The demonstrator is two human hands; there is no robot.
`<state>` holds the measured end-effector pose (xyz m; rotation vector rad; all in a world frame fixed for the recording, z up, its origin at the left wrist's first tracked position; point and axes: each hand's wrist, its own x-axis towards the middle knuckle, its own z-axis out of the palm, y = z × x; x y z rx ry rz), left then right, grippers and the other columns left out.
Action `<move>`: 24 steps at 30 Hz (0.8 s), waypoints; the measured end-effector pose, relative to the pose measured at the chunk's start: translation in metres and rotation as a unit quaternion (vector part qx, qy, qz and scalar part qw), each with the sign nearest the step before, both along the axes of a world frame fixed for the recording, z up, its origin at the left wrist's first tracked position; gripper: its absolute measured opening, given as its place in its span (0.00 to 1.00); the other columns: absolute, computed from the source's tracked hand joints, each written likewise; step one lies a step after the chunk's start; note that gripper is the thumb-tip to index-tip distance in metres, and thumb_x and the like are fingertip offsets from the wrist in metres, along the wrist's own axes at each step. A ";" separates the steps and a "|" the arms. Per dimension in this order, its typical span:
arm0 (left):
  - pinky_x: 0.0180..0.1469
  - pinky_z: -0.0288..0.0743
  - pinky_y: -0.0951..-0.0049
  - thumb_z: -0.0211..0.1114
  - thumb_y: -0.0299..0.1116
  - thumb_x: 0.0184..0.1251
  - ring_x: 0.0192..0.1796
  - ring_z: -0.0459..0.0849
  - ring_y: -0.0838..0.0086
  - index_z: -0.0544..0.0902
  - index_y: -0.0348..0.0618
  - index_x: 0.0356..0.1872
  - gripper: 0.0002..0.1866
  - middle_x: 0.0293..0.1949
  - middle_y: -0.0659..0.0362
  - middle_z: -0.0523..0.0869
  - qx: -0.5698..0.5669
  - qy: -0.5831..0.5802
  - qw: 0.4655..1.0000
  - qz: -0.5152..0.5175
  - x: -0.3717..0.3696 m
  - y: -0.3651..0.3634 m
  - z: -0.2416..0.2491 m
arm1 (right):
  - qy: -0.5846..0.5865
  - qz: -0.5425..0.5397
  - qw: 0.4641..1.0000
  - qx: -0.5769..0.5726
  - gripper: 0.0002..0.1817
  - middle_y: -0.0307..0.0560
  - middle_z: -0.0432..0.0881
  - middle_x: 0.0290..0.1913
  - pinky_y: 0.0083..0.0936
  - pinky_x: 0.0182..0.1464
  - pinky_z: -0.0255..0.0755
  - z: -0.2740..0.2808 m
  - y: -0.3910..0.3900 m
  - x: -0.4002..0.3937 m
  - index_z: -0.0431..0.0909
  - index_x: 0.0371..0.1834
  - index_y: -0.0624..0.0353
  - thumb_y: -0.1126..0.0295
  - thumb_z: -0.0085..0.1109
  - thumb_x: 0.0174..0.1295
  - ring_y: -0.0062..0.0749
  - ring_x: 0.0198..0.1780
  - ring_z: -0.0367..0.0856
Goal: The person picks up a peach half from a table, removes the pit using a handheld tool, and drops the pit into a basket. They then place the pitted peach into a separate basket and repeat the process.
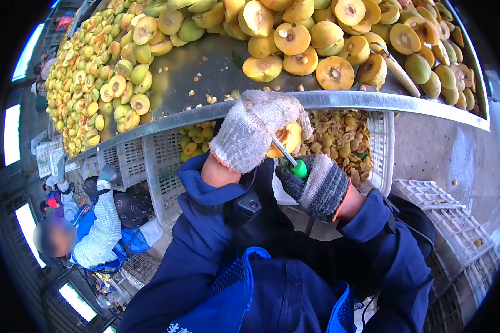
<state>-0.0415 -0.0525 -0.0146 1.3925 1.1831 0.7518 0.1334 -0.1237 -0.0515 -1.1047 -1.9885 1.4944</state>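
Note:
My left hand, in a pale knitted glove, is closed around a halved yellow fruit just below the metal table's rim. In a dark and grey glove, my right hand grips the green handle of a metal tool. The tool's shaft points up and left, its end at the fruit and hidden there. Halved fruits, many with the pit or its hollow showing, lie on the table above my hands.
Beneath the table edge, a white crate holds smaller fruit pieces. A wooden-handled tool lies among the fruits. More crates stand at the right. At the left, a person in a checked sleeve sits near crates.

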 end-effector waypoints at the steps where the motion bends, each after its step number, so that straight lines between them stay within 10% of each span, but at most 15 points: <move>1: 0.38 0.83 0.70 0.54 0.42 0.75 0.33 0.88 0.63 0.84 0.27 0.37 0.23 0.33 0.46 0.87 -0.009 -0.001 1.000 0.002 0.001 0.000 0.002 | 0.016 0.006 0.997 -0.074 0.11 0.58 0.86 0.32 0.38 0.34 0.77 0.006 0.003 0.001 0.86 0.45 0.61 0.67 0.60 0.69 0.48 0.31 0.85; 3: 0.40 0.83 0.70 0.53 0.42 0.76 0.34 0.89 0.62 0.84 0.26 0.39 0.23 0.34 0.46 0.87 -0.049 -0.010 0.999 0.016 0.005 0.000 0.003 | 0.074 -0.015 0.976 -0.202 0.08 0.55 0.85 0.32 0.38 0.32 0.77 0.021 0.007 0.002 0.85 0.44 0.60 0.70 0.60 0.66 0.48 0.28 0.84; 4: 0.40 0.83 0.70 0.53 0.43 0.76 0.35 0.89 0.61 0.84 0.26 0.39 0.24 0.34 0.45 0.87 -0.100 -0.070 0.992 0.035 0.009 -0.002 0.005 | 0.138 0.005 0.977 0.161 0.07 0.50 0.83 0.28 0.37 0.29 0.76 0.001 0.005 -0.005 0.83 0.44 0.57 0.71 0.60 0.65 0.45 0.25 0.83; 6: 0.56 0.82 0.62 0.52 0.41 0.80 0.52 0.88 0.56 0.80 0.33 0.52 0.19 0.49 0.45 0.88 -0.145 -0.366 0.918 0.041 0.011 0.000 0.007 | 0.159 -0.052 0.973 0.159 0.07 0.47 0.82 0.27 0.35 0.25 0.75 -0.007 -0.003 -0.013 0.82 0.45 0.56 0.72 0.58 0.65 0.43 0.22 0.82; 8: 0.41 0.84 0.70 0.46 0.48 0.82 0.48 0.88 0.59 0.78 0.34 0.50 0.24 0.47 0.44 0.86 -0.125 -0.364 0.914 0.129 0.021 -0.007 0.016 | 0.124 -0.012 0.970 0.207 0.07 0.44 0.81 0.25 0.32 0.24 0.74 0.012 0.000 -0.006 0.81 0.44 0.56 0.73 0.56 0.66 0.40 0.22 0.81; 10: 0.38 0.83 0.72 0.46 0.48 0.83 0.42 0.87 0.65 0.80 0.35 0.47 0.24 0.41 0.46 0.87 -0.126 -0.406 0.897 0.117 0.024 -0.015 0.009 | 0.144 -0.004 0.973 -0.179 0.07 0.42 0.79 0.23 0.30 0.24 0.73 0.031 0.003 -0.003 0.81 0.46 0.54 0.72 0.54 0.69 0.37 0.22 0.81; 14: 0.34 0.79 0.70 0.50 0.54 0.80 0.28 0.84 0.64 0.82 0.35 0.35 0.29 0.29 0.48 0.86 -0.013 -0.076 0.977 0.199 0.023 -0.015 -0.027 | 0.110 0.008 0.986 0.127 0.07 0.41 0.78 0.21 0.29 0.23 0.73 0.013 -0.003 -0.005 0.80 0.46 0.53 0.70 0.52 0.71 0.35 0.21 0.80; 24: 0.49 0.82 0.65 0.54 0.36 0.79 0.44 0.88 0.61 0.83 0.31 0.50 0.16 0.41 0.47 0.88 -0.025 0.098 0.993 0.066 0.009 -0.017 -0.028 | 0.123 0.020 0.980 0.152 0.13 0.49 0.84 0.28 0.35 0.31 0.77 -0.005 -0.011 -0.016 0.82 0.53 0.58 0.73 0.56 0.69 0.37 0.31 0.85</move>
